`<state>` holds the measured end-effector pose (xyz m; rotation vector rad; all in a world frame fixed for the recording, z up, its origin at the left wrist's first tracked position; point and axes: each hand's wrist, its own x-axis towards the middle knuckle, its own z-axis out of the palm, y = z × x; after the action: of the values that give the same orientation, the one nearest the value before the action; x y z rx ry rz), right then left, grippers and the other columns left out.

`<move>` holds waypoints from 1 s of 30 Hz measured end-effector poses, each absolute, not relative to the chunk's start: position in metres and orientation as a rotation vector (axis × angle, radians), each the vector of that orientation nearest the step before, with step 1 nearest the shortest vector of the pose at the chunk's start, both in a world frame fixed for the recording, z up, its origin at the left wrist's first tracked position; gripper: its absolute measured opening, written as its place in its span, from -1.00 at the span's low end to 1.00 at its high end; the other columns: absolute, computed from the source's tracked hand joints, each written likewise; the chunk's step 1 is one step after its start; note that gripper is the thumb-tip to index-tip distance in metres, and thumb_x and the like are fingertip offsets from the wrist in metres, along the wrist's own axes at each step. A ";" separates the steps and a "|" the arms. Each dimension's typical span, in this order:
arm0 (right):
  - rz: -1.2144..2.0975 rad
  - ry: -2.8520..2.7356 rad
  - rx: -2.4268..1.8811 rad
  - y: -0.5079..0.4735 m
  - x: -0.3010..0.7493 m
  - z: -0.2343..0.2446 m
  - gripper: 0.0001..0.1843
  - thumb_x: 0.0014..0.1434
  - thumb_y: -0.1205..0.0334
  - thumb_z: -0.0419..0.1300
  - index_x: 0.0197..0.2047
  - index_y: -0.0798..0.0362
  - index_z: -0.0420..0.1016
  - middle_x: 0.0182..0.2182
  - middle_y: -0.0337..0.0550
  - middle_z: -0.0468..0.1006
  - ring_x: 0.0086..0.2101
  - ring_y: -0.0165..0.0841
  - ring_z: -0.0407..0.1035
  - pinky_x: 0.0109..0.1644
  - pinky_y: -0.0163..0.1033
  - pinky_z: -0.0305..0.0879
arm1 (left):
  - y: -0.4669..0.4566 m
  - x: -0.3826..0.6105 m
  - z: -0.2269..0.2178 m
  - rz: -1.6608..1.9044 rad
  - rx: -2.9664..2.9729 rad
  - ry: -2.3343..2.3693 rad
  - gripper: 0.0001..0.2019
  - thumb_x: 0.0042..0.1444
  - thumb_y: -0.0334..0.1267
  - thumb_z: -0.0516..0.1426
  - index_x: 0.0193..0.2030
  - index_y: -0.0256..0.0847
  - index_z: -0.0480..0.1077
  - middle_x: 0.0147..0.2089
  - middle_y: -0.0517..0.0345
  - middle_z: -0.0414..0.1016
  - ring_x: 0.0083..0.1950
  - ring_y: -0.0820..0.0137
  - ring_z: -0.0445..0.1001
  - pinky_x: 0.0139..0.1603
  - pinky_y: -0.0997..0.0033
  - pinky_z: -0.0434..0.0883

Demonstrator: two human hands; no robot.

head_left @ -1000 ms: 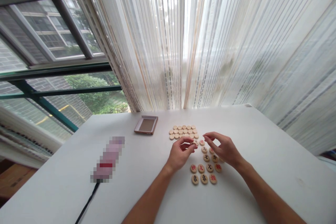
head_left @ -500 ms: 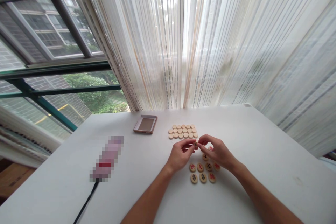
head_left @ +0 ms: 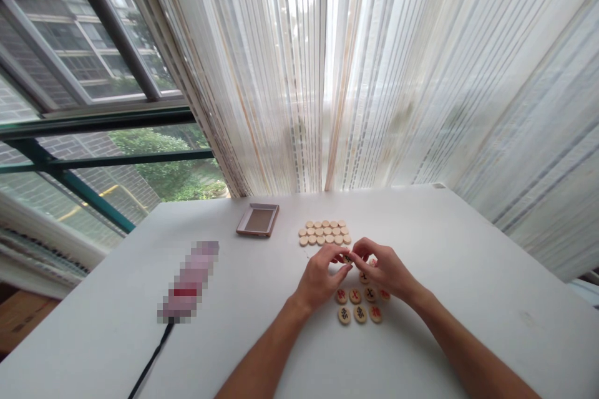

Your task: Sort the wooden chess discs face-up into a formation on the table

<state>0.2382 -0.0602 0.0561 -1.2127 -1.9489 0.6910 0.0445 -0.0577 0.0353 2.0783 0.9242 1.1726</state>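
Note:
Between my two hands a round wooden Chinese chess piece (head_left: 347, 258) with a black character is pinched above the table. My left hand (head_left: 321, 275) grips its left side with thumb and fingers. From the right, the fingertips of my right hand (head_left: 384, 269) close on the same piece. Face-up pieces with red or black characters, such as a black-marked one (head_left: 359, 314) and a red-marked one (head_left: 375, 313), lie in rows below the hands. My right hand partly hides several of them. Just beyond the hands, blank-side-up pieces (head_left: 321, 232) lie in three close rows.
An open shallow box (head_left: 260, 221) rests on the white table (head_left: 116, 349) at the back left. Left of my arms is a blurred-out pinkish object (head_left: 189, 280) with a black cable (head_left: 152, 358). Striped curtains (head_left: 374, 75) hang behind the table's far edge.
The piece has tilted slightly in my fingers, and my left fingers have shifted a little around it. The whole view has moved slightly; the pieces on the table keep their layout.

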 end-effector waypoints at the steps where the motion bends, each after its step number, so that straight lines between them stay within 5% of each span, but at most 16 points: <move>1: 0.688 -1.948 -1.219 -0.060 0.239 0.057 -0.81 0.32 0.09 0.12 -0.27 -0.01 0.42 -0.45 -0.26 0.54 -0.42 -0.38 0.43 -0.33 -0.31 0.37 | -0.058 0.044 0.036 1.161 2.104 0.931 -0.75 0.21 -0.36 0.21 0.02 -0.12 0.42 -0.06 0.12 0.52 -0.12 0.37 0.51 -0.06 0.34 0.51; 13: 0.393 -1.859 -1.333 -0.049 0.264 0.062 -0.76 0.32 0.05 0.08 -0.22 -0.02 0.50 -0.38 -0.19 0.60 -0.39 -0.33 0.46 -0.40 -0.29 0.39 | -0.054 0.037 0.034 1.038 2.340 1.058 -0.84 0.29 -0.25 0.13 -0.03 -0.13 0.47 -0.09 0.11 0.59 -0.15 0.33 0.52 -0.04 0.30 0.45; 30: 0.423 -1.914 -1.329 -0.049 0.261 0.060 -0.75 0.32 0.06 0.07 -0.22 -0.03 0.53 -0.39 -0.22 0.61 -0.40 -0.34 0.47 -0.37 -0.28 0.40 | -0.049 0.033 0.033 0.902 2.500 1.262 -0.95 0.21 -0.27 0.22 -0.19 -0.10 0.50 -0.22 0.16 0.62 -0.21 0.28 0.52 -0.10 0.28 0.34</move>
<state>0.2605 -0.0492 0.0597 -1.3286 -1.9142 0.4234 0.0327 -0.0491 0.0325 2.5003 1.2622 0.9021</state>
